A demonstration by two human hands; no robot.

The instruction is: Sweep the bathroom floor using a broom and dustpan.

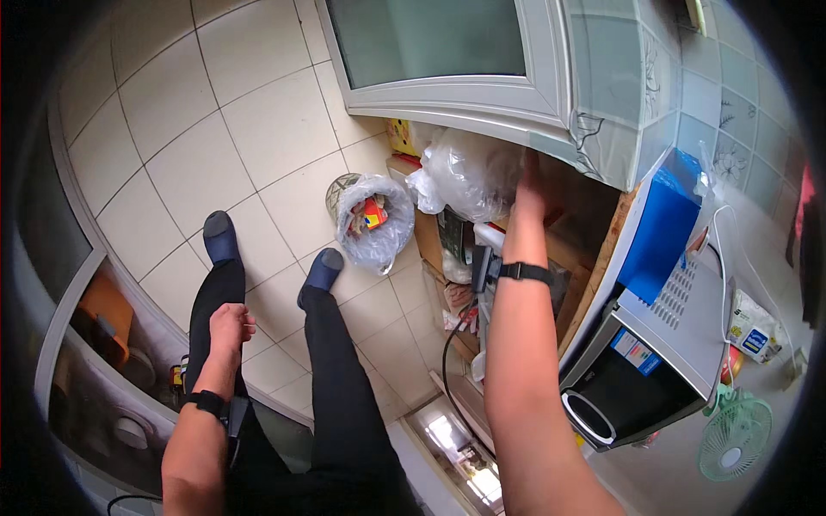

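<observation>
My right hand (532, 184) reaches under the tiled counter, right beside a bulging clear plastic bag (474, 171). Its fingers are partly hidden in shadow, so whether they grip the bag is unclear. Over my left thigh hangs my left hand (231, 324), its fingers curled in and nothing visible in them. Each wrist carries a black strap (526, 272) with a small device. Below the bag, cardboard boxes (427, 235) and a black box (454, 233) fill the space under the counter.
A bin (376, 222) lined with a plastic bag holds rubbish on the tiled floor (271, 129). To the right stand a microwave oven (635, 367), a blue box (661, 226) and a green fan (735, 438). A framed glass door (432, 45) lies above; a black cable (446, 367) hangs from my right wrist.
</observation>
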